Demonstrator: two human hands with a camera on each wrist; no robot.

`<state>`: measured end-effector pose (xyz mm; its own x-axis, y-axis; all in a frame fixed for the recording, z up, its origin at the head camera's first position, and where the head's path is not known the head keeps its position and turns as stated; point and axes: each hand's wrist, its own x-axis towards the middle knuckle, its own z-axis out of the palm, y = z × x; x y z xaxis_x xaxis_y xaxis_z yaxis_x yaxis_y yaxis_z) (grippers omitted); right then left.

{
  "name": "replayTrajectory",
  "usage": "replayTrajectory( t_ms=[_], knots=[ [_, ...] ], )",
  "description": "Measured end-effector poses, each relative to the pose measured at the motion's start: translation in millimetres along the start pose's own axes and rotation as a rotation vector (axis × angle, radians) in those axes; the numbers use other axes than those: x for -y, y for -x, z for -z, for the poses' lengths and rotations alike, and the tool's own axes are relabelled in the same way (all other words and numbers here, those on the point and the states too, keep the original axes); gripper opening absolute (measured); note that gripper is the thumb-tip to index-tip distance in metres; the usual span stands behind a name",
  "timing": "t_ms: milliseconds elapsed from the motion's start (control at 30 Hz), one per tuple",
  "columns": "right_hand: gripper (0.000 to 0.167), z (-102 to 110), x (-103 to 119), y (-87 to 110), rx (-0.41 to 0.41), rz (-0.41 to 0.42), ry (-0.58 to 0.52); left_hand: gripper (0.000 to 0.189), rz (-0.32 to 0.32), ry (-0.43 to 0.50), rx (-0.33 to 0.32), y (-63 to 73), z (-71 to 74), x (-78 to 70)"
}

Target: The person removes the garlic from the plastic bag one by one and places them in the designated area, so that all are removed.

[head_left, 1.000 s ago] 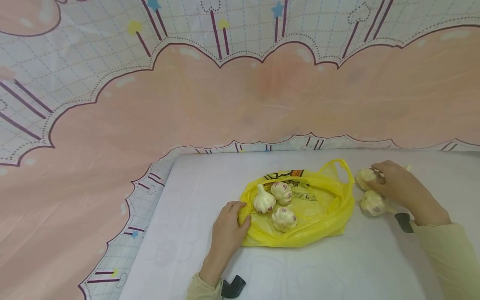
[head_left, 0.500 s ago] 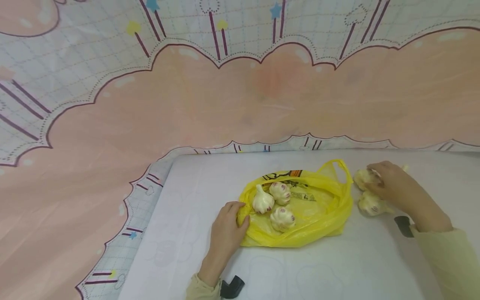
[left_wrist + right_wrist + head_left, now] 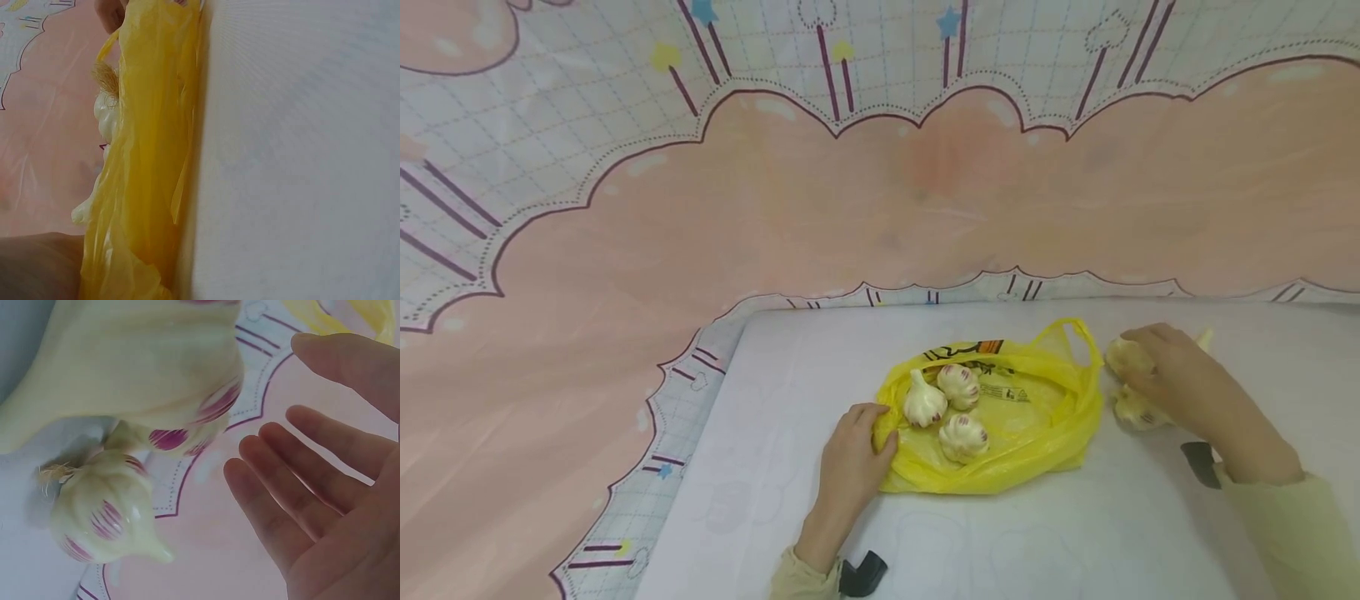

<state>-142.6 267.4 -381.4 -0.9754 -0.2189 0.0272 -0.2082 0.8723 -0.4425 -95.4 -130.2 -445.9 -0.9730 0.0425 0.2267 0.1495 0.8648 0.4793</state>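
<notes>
A yellow plastic bag (image 3: 1030, 458) lies spread with its mouth up, and three garlic bulbs (image 3: 964, 438) sit inside it. At the bag's left rim my left hand (image 3: 850, 458) pinches the plastic between thumb and fingers. The left wrist view shows the bag's side (image 3: 150, 144) close up. My right hand (image 3: 1180, 379) is over a small group of garlic bulbs (image 3: 1138, 410) to the right of the bag, partly hiding them. In the right wrist view the fingers of that hand (image 3: 325, 481) are spread and hold nothing, beside a near garlic bulb (image 3: 144, 362) and a smaller-looking one (image 3: 106, 512).
Everything lies on a white tabletop (image 3: 760, 375). A pink and white patterned cloth (image 3: 850, 208) hangs behind it and along the left side. The bag's handle loop (image 3: 1078, 333) stands up toward the right-hand bulbs. Dark straps (image 3: 862, 573) show at both wrists.
My right hand has shifted slightly left and toward me over the bulbs, covering more of them. The left hand and the bag stay in place.
</notes>
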Motion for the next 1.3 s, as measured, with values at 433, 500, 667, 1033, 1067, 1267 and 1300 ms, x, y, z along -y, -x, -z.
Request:
replayTrajectory(
  t_ms=[433,500,667,1033,1067,1267,1300],
  knots=[
    [0.045,-11.7,15.4,14.9,-0.118,0.103,0.063,0.033,-0.002,-0.012,0.006,-0.2,-0.9,1.1],
    [0.043,-14.4,17.5,16.5,-0.139,0.123,0.070,0.033,-0.001,-0.016,0.005,0.2,-1.0,1.5],
    [0.041,-16.5,22.5,19.6,-0.175,0.180,0.091,0.033,-0.004,-0.012,0.001,1.3,-0.4,1.9],
    [0.049,-11.8,40.2,27.8,-0.260,0.314,0.127,0.032,-0.012,-0.010,-0.004,0.9,-0.5,0.8],
    [0.050,-11.7,42.2,28.2,-0.264,0.317,0.128,0.032,-0.014,-0.010,-0.006,0.8,-0.3,0.7],
    [0.054,-16.6,50.5,28.3,-0.292,0.368,0.139,0.032,-0.019,-0.010,-0.015,0.6,1.0,-0.3],
    [0.055,-18.0,51.4,28.2,-0.295,0.380,0.144,0.032,-0.020,-0.010,-0.015,0.6,1.2,-0.4]
  ],
)
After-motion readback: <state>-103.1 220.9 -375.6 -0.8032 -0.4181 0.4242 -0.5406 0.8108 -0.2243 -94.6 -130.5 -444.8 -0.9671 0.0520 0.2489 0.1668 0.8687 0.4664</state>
